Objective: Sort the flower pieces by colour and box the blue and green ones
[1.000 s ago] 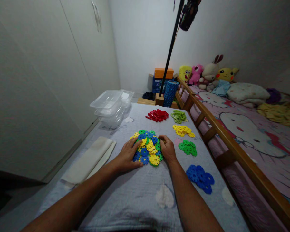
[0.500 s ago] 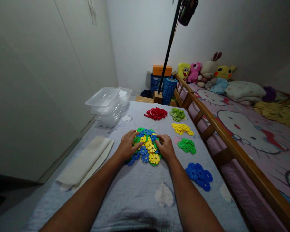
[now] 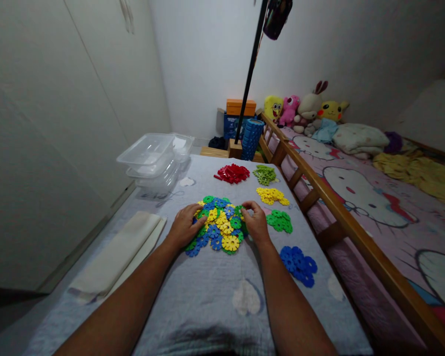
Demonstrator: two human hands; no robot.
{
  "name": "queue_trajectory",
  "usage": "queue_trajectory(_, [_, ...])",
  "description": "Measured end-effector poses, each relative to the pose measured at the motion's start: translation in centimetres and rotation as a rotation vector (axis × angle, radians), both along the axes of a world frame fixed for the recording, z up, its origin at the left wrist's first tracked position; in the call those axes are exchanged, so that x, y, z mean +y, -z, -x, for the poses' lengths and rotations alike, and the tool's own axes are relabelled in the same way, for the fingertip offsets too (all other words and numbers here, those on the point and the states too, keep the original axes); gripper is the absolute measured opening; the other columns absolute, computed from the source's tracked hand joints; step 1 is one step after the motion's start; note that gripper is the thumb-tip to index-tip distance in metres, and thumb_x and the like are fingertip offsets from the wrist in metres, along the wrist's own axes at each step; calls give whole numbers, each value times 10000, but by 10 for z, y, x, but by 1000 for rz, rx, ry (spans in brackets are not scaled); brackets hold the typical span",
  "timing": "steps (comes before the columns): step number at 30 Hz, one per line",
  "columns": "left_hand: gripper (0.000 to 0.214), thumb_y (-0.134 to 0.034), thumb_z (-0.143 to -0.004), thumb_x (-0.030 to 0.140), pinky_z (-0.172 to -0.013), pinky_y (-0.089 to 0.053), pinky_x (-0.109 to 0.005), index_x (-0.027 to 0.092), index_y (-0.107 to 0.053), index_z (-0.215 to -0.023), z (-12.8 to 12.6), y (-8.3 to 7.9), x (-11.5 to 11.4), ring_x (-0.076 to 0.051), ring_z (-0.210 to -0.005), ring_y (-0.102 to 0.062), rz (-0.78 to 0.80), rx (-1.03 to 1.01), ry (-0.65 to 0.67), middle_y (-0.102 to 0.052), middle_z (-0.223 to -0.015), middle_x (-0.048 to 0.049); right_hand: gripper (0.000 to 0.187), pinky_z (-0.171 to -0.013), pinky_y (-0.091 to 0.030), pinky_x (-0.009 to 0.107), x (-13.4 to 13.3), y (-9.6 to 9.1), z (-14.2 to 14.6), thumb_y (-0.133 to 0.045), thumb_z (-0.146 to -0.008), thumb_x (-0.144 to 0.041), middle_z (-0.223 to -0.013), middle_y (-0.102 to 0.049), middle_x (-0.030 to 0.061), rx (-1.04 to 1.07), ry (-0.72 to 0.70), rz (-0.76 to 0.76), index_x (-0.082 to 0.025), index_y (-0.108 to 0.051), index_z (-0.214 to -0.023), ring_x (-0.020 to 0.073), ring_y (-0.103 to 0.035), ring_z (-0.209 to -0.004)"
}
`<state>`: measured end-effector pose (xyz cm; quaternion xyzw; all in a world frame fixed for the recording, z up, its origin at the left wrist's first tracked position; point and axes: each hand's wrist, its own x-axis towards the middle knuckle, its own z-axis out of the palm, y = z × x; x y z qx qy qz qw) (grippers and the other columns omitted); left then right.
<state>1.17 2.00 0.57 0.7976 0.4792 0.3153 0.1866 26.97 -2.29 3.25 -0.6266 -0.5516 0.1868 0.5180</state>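
A mixed pile of blue, yellow and green plastic flower discs (image 3: 219,227) lies in the middle of a grey quilted surface (image 3: 215,306). My left hand (image 3: 183,227) rests flat on the pile's left edge, fingers spread over the discs. On the pile's right edge my right hand (image 3: 255,222) has its fingers curled, tips touching discs; whether it holds one I cannot see. To the right lie sorted heaps: blue discs (image 3: 297,259), green discs (image 3: 279,220), yellow discs (image 3: 271,196), light green pieces (image 3: 264,174) and red pieces (image 3: 232,173).
Stacked clear plastic tubs (image 3: 154,160) stand at the back left. A folded white cloth (image 3: 114,252) lies at the left edge. A wooden bed rail (image 3: 341,217) runs along the right, with plush toys (image 3: 304,106) behind. A black pole (image 3: 246,79) rises at the back.
Both hands have shifted slightly on the pile: the left hand slid to its left edge, spreading discs outward, and the right fingers curled at its upper right. The camera view has drifted.
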Motion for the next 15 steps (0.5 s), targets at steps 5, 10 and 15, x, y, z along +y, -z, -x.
queue_trajectory(5, [430,-523,-893,489,-1076,-450,-482,185,-634,-1176,1,-1,1,-300,-1212,-601,-3,24,4,-664,-1274,-132,244,-823,-474,346,-6,-25,-46,-573,-745,-329,-879,-717,69,-104,178,19,-182,-691,-901,223,-632,-835])
queue_trajectory(10, [433,-532,-883,474,-1087,-436,-494,179,-635,-1183,1,1,1,-305,-1229,-589,0,39,7,-650,-1299,-139,213,-747,-465,309,-19,-29,-99,-557,-739,-281,-832,-738,65,-243,323,180,-184,-702,-861,212,-654,-768])
queue_trajectory(15, [463,-525,-886,484,-1110,-412,-511,165,-633,-1204,1,3,3,-316,-1259,-565,13,51,13,-633,-1327,-149,165,-686,-433,280,-24,-14,-119,-545,-720,-222,-794,-726,48,-403,389,292,-200,-694,-787,198,-646,-743])
